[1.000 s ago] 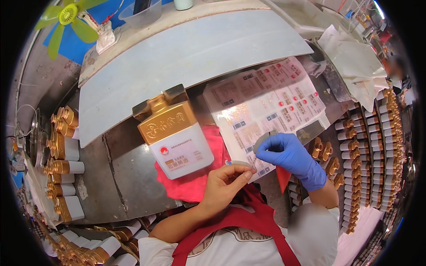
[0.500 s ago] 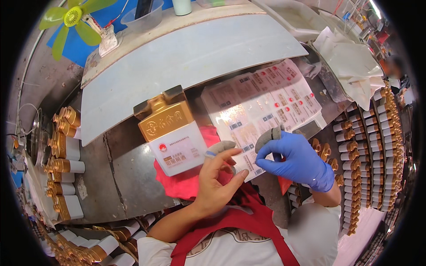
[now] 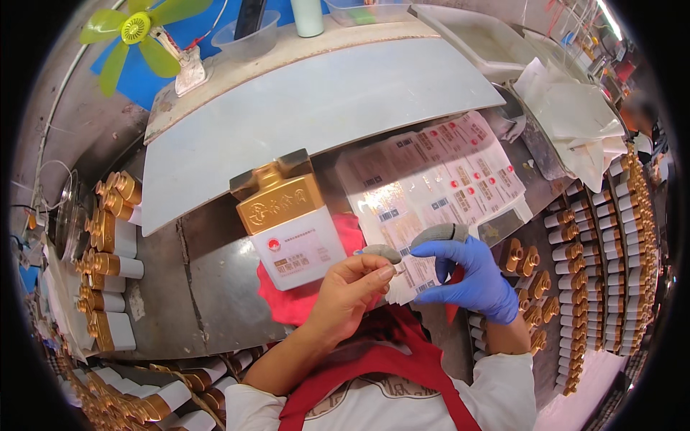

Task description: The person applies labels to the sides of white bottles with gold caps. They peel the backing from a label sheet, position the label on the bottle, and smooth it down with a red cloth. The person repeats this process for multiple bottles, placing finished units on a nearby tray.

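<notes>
1. Has the left hand (image 3: pixel 348 291) bare, with a grey cap (image 3: pixel 381 252) on one finger; thumb and forefinger close together, near the lower end of the label sheets (image 3: pixel 453 161). Cannot tell if grasping anything.
2. Wears a blue glove on the right hand (image 3: pixel 480 280), with a second cap (image 3: pixel 440 232) on a finger; thumb and forefinger parted in a curve, holding nothing visible, just above the sheets' lower end. Cannot tell if touching.
3. Just beyond the left hand, to the left of the sheets: the bottle (image 3: pixel 298 248), gold at the shoulder and neck, white below, lying face up on a red cloth (image 3: pixel 287 309), with print and a red mark on the white part.
4. Close to the body: a red apron (image 3: pixel 374 355) over a white shirt (image 3: pixel 259 409).
5. Around the cloth: a dark bench (image 3: pixel 169 287), with a pale panel (image 3: pixel 316 100) across the far side.
6. Along the left edge: more gold-and-white bottles (image 3: pixel 123 237); on the right, long rows (image 3: pixel 571 258) of similar ones.
7. Farthest out: a green fan (image 3: pixel 135 27), a clear bowl (image 3: pixel 251 49), a pale cup (image 3: pixel 307 18), a white tray (image 3: pixel 474 36) and loose papers (image 3: pixel 568 108).
</notes>
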`<state>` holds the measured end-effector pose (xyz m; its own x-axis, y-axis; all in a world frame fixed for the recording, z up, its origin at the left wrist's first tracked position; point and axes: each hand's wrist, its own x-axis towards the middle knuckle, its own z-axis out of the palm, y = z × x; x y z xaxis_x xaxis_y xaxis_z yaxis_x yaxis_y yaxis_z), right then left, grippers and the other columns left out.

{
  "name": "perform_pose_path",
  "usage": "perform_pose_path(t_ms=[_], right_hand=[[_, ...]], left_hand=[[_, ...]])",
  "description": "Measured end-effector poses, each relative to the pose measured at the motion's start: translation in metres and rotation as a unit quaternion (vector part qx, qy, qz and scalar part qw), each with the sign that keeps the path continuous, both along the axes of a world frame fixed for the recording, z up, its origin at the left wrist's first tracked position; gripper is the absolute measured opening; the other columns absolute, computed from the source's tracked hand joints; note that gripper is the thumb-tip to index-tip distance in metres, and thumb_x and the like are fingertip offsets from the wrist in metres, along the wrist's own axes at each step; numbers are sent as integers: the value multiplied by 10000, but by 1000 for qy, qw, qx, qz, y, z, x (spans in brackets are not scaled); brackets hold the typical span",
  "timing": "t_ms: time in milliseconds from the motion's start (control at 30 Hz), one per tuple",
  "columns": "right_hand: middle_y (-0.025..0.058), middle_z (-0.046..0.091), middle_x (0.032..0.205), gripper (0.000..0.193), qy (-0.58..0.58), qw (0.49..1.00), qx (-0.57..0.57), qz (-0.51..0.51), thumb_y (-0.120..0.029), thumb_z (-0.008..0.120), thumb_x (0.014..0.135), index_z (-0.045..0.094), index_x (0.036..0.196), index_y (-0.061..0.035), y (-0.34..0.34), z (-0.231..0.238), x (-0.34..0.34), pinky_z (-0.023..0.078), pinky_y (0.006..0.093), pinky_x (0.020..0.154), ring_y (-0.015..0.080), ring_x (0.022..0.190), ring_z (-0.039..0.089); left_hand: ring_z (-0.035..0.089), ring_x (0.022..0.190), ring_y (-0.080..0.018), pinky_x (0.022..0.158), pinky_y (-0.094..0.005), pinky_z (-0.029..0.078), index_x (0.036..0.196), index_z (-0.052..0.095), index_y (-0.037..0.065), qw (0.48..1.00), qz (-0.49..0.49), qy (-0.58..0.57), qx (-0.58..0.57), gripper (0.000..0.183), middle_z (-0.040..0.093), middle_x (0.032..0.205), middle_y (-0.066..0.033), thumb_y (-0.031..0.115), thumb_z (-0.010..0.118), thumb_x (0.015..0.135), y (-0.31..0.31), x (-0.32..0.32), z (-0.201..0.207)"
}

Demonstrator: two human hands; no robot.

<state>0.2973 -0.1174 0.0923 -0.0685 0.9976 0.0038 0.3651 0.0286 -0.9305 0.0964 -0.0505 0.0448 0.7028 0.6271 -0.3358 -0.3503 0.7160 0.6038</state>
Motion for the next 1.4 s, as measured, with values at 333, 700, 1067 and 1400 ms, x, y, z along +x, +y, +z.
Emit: perform_pose_path(t_ms=[333,700,1067,1400], right_hand=[[102,610,1037,323,-118,966,218,-73,-58,745,714,689,1019,-149,9,-26,-26,518,282,666,210,790,633],[121,585,1115,249,-32,988,131,-79,-104,770,705,659,928,-108,12,-28,-28,524,277,680,191,843,630],[80,621,1057,202,-2,987,160,-26,-106,754,724,683,914,-97,21,-40,-33,503,260,653,174,795,623],[88,618,1057,301,-31,980,179,-76,-109,763,712,658,994,-105,27,-19,-38,489,253,599,166,723,604]], left_hand=[[557,748,-95,704,-225,451,943,620,34,996,15,-31,-80,114,626,880,-31,93,644,848,2,-2,6],[581,857,-111,783,-237,459,961,615,-7,992,74,-9,103,120,628,920,-56,28,629,847,1,-4,-4],[554,877,-105,782,-240,461,948,618,-46,942,138,55,301,140,529,1129,-105,-48,645,810,5,-7,-2],[548,847,-109,765,-235,451,931,627,-27,904,156,101,385,130,597,923,-67,-33,659,805,12,-10,6]])
